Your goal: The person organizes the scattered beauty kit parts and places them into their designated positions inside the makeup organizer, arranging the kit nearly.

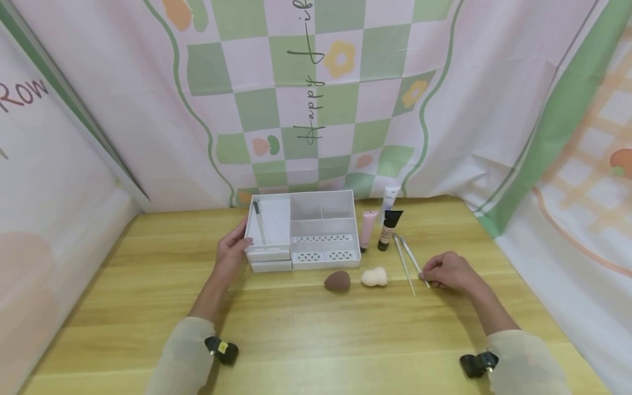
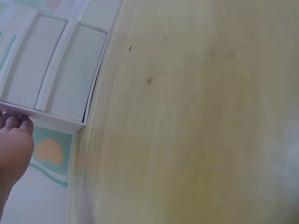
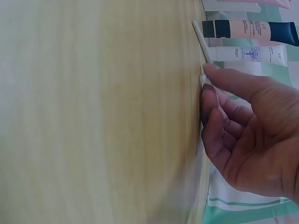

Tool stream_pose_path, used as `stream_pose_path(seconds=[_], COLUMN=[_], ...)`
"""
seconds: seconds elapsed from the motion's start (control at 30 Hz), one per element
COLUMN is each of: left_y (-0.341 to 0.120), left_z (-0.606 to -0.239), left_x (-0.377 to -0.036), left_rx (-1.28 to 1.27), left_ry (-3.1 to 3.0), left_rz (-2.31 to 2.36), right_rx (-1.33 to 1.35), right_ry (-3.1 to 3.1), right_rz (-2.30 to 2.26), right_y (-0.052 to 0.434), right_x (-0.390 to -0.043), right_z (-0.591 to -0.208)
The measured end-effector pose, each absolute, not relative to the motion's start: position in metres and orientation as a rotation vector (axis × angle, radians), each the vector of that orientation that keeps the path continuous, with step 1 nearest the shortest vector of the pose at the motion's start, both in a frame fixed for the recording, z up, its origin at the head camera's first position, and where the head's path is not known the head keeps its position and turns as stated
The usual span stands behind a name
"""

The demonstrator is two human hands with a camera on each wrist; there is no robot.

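A white desktop organizer with compartments and small drawers stands at the back of the table. My left hand grips its left side, the thumb over the edge; in the left wrist view the fingers press against the side wall. A slim brush with a dark end lies in its left compartment. To the right, two thin white makeup brushes lie side by side. My right hand pinches the near end of the right makeup brush; the left makeup brush lies untouched beside it.
Right of the organizer stand a pink tube, a black-and-beige tube and a white tube. A brown makeup sponge and a cream sponge lie in front. A patterned curtain hangs behind the table.
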State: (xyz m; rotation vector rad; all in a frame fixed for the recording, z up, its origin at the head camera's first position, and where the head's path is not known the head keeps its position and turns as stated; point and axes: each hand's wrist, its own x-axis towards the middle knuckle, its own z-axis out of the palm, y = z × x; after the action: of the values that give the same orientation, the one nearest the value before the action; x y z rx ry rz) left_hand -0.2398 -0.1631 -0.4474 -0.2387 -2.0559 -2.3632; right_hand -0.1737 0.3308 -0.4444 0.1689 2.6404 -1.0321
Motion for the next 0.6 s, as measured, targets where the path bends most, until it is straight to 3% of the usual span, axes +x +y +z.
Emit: stream_pose_path(seconds=[0.6], left_y=[-0.1633], left_z=[-0.4498], left_x=[-0.2381], left_rx=[-0.3], left_ry=[-2.049], left_rz=[-2.328], right_rx=[0.159], right_ry=[2.695], right_rz=[-0.972], right_y=[0.3231], right_x=[-0.1737], right_z=[-0.4401])
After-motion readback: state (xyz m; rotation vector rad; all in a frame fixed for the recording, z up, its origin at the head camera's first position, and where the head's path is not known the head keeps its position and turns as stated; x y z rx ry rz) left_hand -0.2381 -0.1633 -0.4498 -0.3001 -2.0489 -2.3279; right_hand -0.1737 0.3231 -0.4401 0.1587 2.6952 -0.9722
